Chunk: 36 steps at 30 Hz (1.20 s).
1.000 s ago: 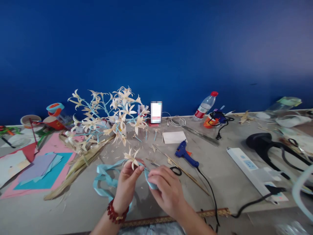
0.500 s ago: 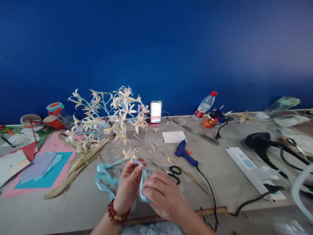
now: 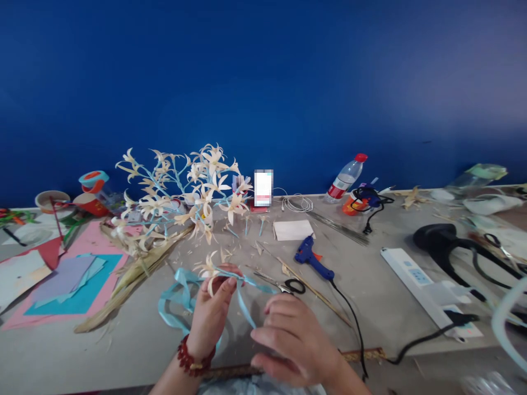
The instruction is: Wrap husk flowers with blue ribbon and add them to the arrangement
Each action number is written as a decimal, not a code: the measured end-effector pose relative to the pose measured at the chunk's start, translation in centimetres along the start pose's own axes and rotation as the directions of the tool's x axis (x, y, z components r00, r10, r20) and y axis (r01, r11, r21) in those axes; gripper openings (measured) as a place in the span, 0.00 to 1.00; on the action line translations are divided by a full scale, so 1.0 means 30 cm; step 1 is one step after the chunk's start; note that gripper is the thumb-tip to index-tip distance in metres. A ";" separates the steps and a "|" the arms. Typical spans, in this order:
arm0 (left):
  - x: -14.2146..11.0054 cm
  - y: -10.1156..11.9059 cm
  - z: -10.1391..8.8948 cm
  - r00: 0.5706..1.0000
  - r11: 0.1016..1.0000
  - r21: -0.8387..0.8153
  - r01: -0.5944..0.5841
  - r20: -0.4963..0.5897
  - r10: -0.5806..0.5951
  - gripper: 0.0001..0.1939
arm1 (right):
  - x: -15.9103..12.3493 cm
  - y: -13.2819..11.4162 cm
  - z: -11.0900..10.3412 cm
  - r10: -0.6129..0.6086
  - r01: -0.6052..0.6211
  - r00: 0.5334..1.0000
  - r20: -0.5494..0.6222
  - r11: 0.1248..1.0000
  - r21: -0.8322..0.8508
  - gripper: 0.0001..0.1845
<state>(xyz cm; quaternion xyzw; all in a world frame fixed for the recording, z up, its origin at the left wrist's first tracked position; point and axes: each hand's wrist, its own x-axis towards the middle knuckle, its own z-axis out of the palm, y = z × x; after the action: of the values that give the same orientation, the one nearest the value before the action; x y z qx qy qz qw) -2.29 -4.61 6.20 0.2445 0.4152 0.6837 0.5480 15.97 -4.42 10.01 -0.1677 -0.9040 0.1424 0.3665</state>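
Note:
My left hand [image 3: 216,307], with a red bead bracelet [image 3: 193,356] at the wrist, pinches a cream artificial flower [image 3: 209,267] by its stem, just below the petals. The stem [image 3: 261,285] is wrapped in light blue and points right toward my right hand [image 3: 294,337]. Light blue ribbon [image 3: 246,310] hangs from the stem down to my right fingertips, partly hidden behind them. There the thumb and fingers are curved and spread apart. More ribbon [image 3: 173,315] loops on the table left of my left hand.
Scissors [image 3: 293,286] and a blue glue gun [image 3: 310,258] lie beyond my right hand. A branching bunch of similar flowers [image 3: 214,189] stands behind. Coloured paper [image 3: 88,296] is at left, a power strip [image 3: 420,285] at right, a bottle [image 3: 343,180] against the wall.
My right hand has moved right and toward me, and its fingers have spread. The flower in my left hand has shifted left, exposing more stem and ribbon.

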 end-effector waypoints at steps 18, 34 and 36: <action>0.018 0.071 -0.115 0.976 0.921 0.345 -0.183 0.174 0.129 0.08 | -0.066 0.143 0.003 0.538 -0.520 0.842 0.032 0.826 -0.218 0.12; 0.028 -0.014 -0.053 0.993 0.953 0.302 0.008 0.111 -0.043 0.07 | 0.039 0.155 0.128 0.578 -0.587 0.809 0.105 0.800 0.121 0.06; 0.034 -0.016 -0.057 0.993 0.955 0.295 0.030 0.099 -0.062 0.07 | 0.064 0.229 0.074 0.606 -0.604 0.793 0.070 0.796 -0.043 0.09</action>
<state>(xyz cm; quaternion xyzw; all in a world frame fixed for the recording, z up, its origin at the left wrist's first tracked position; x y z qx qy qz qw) -3.66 -4.14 4.77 0.3494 0.4875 0.5876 0.5431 14.46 2.27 7.05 -0.4454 -0.8182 0.2500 0.2639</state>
